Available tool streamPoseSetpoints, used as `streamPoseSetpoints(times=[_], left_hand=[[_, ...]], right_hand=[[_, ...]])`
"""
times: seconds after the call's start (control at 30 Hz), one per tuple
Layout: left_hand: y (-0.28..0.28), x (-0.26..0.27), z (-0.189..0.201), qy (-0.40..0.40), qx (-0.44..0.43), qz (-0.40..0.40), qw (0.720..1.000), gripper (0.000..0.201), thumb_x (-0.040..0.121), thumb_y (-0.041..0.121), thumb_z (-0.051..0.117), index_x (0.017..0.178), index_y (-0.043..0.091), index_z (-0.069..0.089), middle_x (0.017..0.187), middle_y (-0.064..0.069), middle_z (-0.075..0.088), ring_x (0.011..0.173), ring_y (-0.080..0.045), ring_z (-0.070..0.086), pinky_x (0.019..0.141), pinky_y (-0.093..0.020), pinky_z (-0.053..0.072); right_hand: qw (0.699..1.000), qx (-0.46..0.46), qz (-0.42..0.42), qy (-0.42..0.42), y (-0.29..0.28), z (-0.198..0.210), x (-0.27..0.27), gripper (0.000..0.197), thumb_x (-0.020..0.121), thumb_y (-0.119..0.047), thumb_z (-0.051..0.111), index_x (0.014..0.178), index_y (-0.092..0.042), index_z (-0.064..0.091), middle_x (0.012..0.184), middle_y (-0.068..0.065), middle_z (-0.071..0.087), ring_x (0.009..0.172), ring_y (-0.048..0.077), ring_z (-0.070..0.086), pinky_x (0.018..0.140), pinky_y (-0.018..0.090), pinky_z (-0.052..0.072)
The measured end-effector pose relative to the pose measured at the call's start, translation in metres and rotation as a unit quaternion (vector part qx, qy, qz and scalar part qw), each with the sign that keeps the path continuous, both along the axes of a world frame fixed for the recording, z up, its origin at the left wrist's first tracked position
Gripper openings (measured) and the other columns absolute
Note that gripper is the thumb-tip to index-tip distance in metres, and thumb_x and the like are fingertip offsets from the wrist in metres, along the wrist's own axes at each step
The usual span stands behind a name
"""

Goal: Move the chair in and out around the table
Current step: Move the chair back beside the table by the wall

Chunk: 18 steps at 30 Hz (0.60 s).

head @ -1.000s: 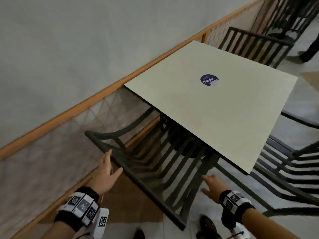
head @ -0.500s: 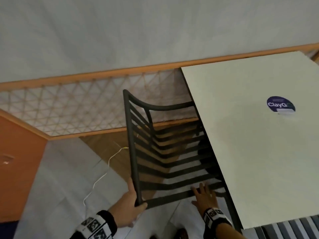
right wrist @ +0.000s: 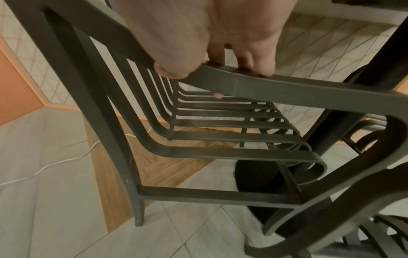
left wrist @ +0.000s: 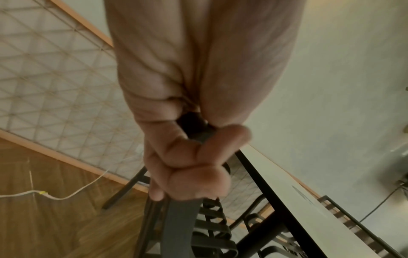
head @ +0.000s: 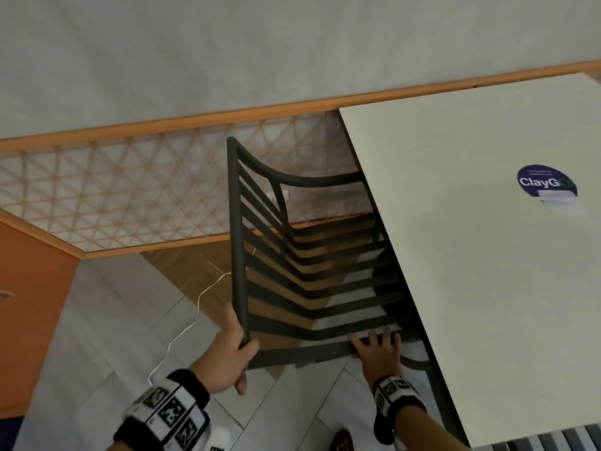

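Note:
A dark slatted metal chair (head: 236, 239) stands with its seat tucked under the cream square table (head: 471, 255). My left hand (head: 227, 349) grips the near end of the backrest's top rail (left wrist: 181, 227), and the left wrist view shows its fingers (left wrist: 189, 157) curled round that rail. My right hand (head: 377, 349) holds the chair's near armrest (right wrist: 287, 89) close to the table edge. Its thumb sits on one side and its fingers (right wrist: 253, 61) wrap over the other. The table top hides the front of the seat.
A lattice-panelled wall (head: 113, 196) runs close behind the chair, with an orange panel (head: 29, 304) at the left. A white cable (head: 185, 327) lies on the floor left of the chair. The table's black pedestal (right wrist: 344, 132) stands beside the seat. Another dark chair (right wrist: 331, 218) is at the near right.
Both hands were apart from the chair a second ago. The left hand has since closed round the backrest rail and the right has settled on the armrest. The head view swung left.

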<state>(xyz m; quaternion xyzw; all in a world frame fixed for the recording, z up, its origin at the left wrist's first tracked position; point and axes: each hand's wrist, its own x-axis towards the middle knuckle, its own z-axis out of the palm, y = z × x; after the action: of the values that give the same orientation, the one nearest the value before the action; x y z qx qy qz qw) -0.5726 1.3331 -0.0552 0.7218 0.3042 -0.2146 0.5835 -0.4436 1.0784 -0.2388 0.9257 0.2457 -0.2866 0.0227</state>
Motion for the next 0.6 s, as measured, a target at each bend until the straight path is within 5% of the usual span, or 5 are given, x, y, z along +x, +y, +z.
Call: streamPoseSetpoints(times=[0.07, 0.17, 0.37, 0.5, 0.6], left_hand=[[0.001, 0.006, 0.002, -0.021, 0.009, -0.005, 1.000, 0.075, 0.097, 0.013, 0.044, 0.136, 0.043, -0.013, 0.112, -0.016, 0.059, 0.041, -0.022, 0.054, 0.040, -0.027, 0.051], [-0.003, 0.001, 0.003, -0.028, 0.012, -0.004, 1.000, 0.074, 0.097, 0.011, 0.045, 0.136, 0.042, -0.009, 0.077, -0.009, 0.061, 0.039, -0.020, 0.051, 0.039, -0.026, 0.049], [-0.002, -0.003, 0.006, -0.007, 0.011, -0.023, 1.000, 0.069, 0.097, 0.014, 0.044, 0.130, 0.049, -0.004, 0.093, -0.028, 0.062, 0.042, -0.022, 0.053, 0.042, -0.029, 0.051], [-0.001, 0.003, 0.003, -0.019, 0.013, -0.020, 1.000, 0.055, 0.097, 0.014, 0.044, 0.128, 0.037, 0.005, 0.096, -0.018, 0.057, 0.041, -0.020, 0.052, 0.040, -0.026, 0.049], [-0.004, -0.002, 0.002, -0.015, 0.003, -0.018, 1.000, 0.062, 0.097, 0.015, 0.045, 0.126, 0.050, 0.002, 0.111, -0.019, 0.055, 0.043, -0.019, 0.055, 0.041, -0.025, 0.051]], right_hand=[[0.999, -0.036, 0.028, -0.015, 0.005, 0.020, 0.004, 0.068, 0.059, -0.028, 0.083, 0.117, -0.038, 0.049, 0.107, 0.021, 0.064, 0.105, 0.056, 0.053, 0.088, 0.075, 0.038], [1.000, -0.025, 0.018, -0.007, -0.001, 0.024, -0.002, 0.053, 0.094, -0.019, 0.042, 0.140, -0.039, 0.024, 0.146, 0.017, 0.032, 0.137, 0.047, 0.016, 0.109, 0.067, 0.005], [1.000, -0.023, 0.004, 0.007, -0.007, 0.029, -0.012, 0.055, 0.095, -0.016, 0.036, 0.141, -0.041, 0.021, 0.150, 0.017, 0.024, 0.138, 0.047, 0.010, 0.111, 0.067, 0.003], [0.999, -0.038, 0.003, 0.008, -0.002, 0.029, -0.006, 0.055, 0.095, -0.015, 0.036, 0.141, -0.041, 0.020, 0.149, 0.015, 0.025, 0.138, 0.046, 0.010, 0.111, 0.066, 0.003], [0.999, -0.041, -0.004, 0.017, -0.004, 0.026, -0.011, 0.053, 0.096, -0.018, 0.037, 0.141, -0.042, 0.020, 0.150, 0.015, 0.025, 0.139, 0.045, 0.009, 0.111, 0.066, 0.003]])
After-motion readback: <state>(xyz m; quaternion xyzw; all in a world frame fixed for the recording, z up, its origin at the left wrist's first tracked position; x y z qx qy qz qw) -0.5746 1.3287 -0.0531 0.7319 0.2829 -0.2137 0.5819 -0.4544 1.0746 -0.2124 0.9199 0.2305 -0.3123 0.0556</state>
